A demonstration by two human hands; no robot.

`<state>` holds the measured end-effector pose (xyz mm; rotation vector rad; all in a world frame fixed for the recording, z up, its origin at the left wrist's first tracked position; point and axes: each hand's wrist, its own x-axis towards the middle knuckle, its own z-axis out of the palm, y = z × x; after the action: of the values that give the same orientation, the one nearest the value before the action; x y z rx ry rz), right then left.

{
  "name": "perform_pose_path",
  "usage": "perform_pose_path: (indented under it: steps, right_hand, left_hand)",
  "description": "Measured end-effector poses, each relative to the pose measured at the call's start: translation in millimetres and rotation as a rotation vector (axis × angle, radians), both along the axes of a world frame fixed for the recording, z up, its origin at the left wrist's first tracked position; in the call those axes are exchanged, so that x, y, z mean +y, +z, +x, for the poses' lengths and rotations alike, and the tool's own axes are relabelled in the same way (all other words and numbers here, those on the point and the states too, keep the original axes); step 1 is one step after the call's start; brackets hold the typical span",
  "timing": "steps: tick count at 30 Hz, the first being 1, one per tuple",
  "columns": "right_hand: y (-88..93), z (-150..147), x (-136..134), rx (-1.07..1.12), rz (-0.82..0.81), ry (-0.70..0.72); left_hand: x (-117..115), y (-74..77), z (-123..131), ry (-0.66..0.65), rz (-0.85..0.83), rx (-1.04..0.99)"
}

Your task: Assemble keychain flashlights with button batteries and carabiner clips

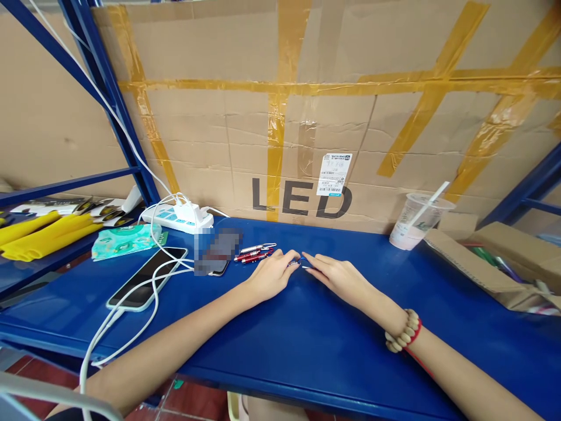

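Observation:
My left hand [272, 276] is closed, its thumb and forefinger pinching a small blue and silver clip [302, 261] above the blue shelf top. Facing it, my right hand [340, 276] has its thumb and fingertips closed on the other side of the clip. Fingers cover most of this piece, so its full shape is hidden. Just left of my left hand lie several slim red metal pen-like pieces with silver clips [255, 252]. Beyond them is a dark phone [219, 251], partly blurred out.
A second phone [149, 279] is plugged into a white cable by the power strip [177, 218]. Behind it sits a green tissue pack [126, 241]. A plastic cup with a straw [418, 222] and an open cardboard box [495, 263] stand right. A large carton [210, 146] forms the back.

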<state>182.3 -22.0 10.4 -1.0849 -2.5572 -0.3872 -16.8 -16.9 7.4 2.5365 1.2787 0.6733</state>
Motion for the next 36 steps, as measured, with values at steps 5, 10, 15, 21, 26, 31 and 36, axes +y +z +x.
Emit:
perform_pose_path:
  steps: [5,10,15,21,26,31,36]
  right_hand:
    - [-1.1,0,1,-0.096,-0.145,0.036]
    - [3.0,-1,-1,-0.076,-0.191,0.054]
    - [5.4,-3,-3,-0.087,-0.225,0.047]
    - [7.3,-3,-4,-0.078,-0.258,0.050]
    - [5.3,-1,-3,-0.056,-0.235,0.071]
    - [5.1,-2,-2,-0.052,-0.227,0.062]
    - [7.0,-3,-3,-0.071,-0.233,0.058]
  left_hand:
    - [-1,5.1,-6,0.014,0.095,0.260]
    - [-10,10.9,-2,0.275,0.148,0.454]
    - [-10,3.6,-3,0.507,0.161,0.495]
    - [0,-3.6,-10,0.572,-0.100,0.541]
    - [7,-9.2,-9,0.420,-0.107,0.393]
    - [15,-16.7,-8,0.214,-0.039,0.161]
    - [11,-7.1,-3,0.172,-0.003,-0.231]
